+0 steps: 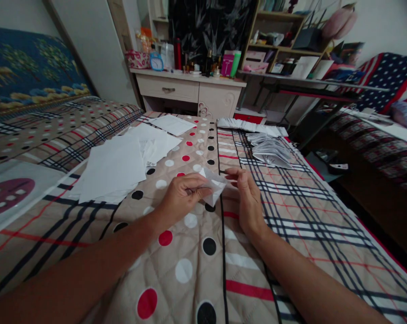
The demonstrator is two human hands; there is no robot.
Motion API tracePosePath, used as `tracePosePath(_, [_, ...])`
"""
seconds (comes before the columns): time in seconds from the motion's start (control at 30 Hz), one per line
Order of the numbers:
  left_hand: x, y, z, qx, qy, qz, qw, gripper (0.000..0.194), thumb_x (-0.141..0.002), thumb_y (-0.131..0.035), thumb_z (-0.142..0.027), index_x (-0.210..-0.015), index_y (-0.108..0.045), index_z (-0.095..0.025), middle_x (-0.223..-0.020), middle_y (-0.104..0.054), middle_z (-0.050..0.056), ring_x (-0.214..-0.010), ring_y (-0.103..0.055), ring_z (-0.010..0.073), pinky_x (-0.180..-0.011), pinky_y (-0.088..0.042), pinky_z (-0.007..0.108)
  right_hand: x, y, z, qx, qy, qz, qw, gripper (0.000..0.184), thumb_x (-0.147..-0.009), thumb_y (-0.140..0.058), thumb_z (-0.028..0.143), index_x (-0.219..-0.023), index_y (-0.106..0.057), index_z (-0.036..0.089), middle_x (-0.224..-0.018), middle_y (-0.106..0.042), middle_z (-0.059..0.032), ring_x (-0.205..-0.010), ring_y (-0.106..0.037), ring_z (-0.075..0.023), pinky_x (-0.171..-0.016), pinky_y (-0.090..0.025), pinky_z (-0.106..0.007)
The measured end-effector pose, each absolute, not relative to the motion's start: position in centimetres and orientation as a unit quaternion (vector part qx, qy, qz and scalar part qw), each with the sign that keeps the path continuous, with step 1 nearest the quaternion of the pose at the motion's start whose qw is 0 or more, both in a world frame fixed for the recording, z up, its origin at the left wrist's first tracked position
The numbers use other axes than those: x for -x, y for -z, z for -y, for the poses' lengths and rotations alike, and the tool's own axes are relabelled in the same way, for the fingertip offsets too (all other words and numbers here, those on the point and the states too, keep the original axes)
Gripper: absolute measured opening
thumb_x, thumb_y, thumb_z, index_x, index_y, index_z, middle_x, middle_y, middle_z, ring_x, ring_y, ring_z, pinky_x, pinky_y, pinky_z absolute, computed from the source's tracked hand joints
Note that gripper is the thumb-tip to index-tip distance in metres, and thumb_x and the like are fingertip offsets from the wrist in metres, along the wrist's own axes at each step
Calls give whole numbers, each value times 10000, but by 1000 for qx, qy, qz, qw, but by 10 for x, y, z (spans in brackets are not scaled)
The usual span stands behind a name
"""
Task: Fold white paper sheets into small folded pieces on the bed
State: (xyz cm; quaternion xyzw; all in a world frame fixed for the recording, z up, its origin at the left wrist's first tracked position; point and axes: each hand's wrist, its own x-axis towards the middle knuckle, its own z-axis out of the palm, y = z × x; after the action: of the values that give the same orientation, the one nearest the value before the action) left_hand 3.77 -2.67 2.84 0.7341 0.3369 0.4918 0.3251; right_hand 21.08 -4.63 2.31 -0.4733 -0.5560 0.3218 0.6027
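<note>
My left hand (186, 192) pinches a small folded piece of white paper (214, 185) between thumb and fingers, just above the bed. Beside the paper's right corner, my right hand (248, 198) is held with its fingers loosely curved and apart, and nothing shows in it. Whether its fingertips touch the paper I cannot tell. To the left lies a loose pile of white paper sheets (112, 168). Folded paper pieces (269, 150) rest in an overlapping row on the right, with a longer white stack (252, 127) behind them.
A quilted bedcover (186, 252) with dots and plaid stripes lies under everything. A clear plastic bag (51, 184) with a purple print is at the far left. Beyond the bed stand a cluttered dresser (186, 87) and a shelf unit (277, 47). The bed's right edge drops to a dark floor.
</note>
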Motion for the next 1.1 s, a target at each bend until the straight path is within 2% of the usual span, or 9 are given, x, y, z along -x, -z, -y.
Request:
tracePosePath(0.13, [-30,-28,20,-814,-482,-242,214,93,-822,-662,-190,-796,-742,-231,-837,-693,55,-797,-608,162,-743,-490,304,-215,-20,41,455,-436,496,597,375,-908,-465,543,-1055,-620,235,-1104,-644,-53,-955,-609,-196,-782,-481,-309])
tracePosePath(0.3, [-30,-28,25,-857,-448,-203,157,184,-852,-595,-141,-820,-737,-253,-870,-649,57,-874,-577,176,-805,-479,331,-212,-20,43,436,-511,495,551,298,-703,-758,419,-893,-663,209,-823,-682,-20,-678,-600,-159,-608,-459,-263])
tracePosePath(0.47, [-33,-31,34,-816,-486,-275,149,12,-770,-717,-219,-764,-727,-218,-1263,-525,102,-1165,-514,253,-841,-487,353,-209,-20,44,445,-491,503,555,171,-688,-763,314,-741,-662,188,-704,-649,-1,-593,-550,-132,-567,-432,-255])
tracePosePath(0.53, [-34,-30,33,-787,-507,-303,177,53,-764,-730,-242,-752,-717,-192,-1326,-503,113,-1191,-516,256,-857,-494,350,-209,-21,45,432,-481,526,553,152,-706,-747,305,-727,-657,184,-698,-635,0,-608,-540,-129,-577,-422,-252])
tracePosePath(0.63, [-35,-24,27,-738,-523,-347,248,106,-778,-719,-272,-755,-699,-171,-1057,-664,100,-963,-633,198,-814,-518,317,-209,-23,48,424,-457,561,544,184,-773,-690,344,-706,-642,180,-669,-591,6,-608,-499,-123,-566,-386,-245])
tracePosePath(0.7, [-35,-19,24,-709,-529,-379,271,132,-771,-724,-297,-756,-690,-170,-846,-693,55,-810,-645,170,-733,-522,279,-210,-25,49,421,-443,579,541,264,-841,-613,400,-700,-635,178,-667,-570,2,-624,-487,-127,-581,-382,-249])
tracePosePath(0.77, [-35,-17,23,-691,-531,-404,278,147,-755,-734,-306,-754,-683,-168,-744,-683,25,-711,-626,149,-655,-507,246,-210,-25,50,408,-445,587,540,292,-849,-597,449,-740,-641,182,-687,-574,0,-643,-496,-133,-599,-393,-252])
tracePosePath(0.93, [-36,-20,27,-677,-524,-436,278,153,-741,-737,-303,-767,-679,-164,-658,-663,-3,-568,-580,115,-516,-452,202,-205,-19,49,428,-461,568,530,253,-723,-754,411,-804,-646,197,-741,-638,-8,-662,-562,-151,-616,-443,-265])
tracePosePath(1.1, [-37,-17,28,-679,-524,-422,295,203,-755,-730,-325,-876,-681,-169,-794,-705,24,-683,-646,142,-591,-500,213,-204,-16,48,451,-429,567,539,218,-746,-740,382,-721,-654,184,-675,-623,-3,-612,-543,-139,-590,-432,-265])
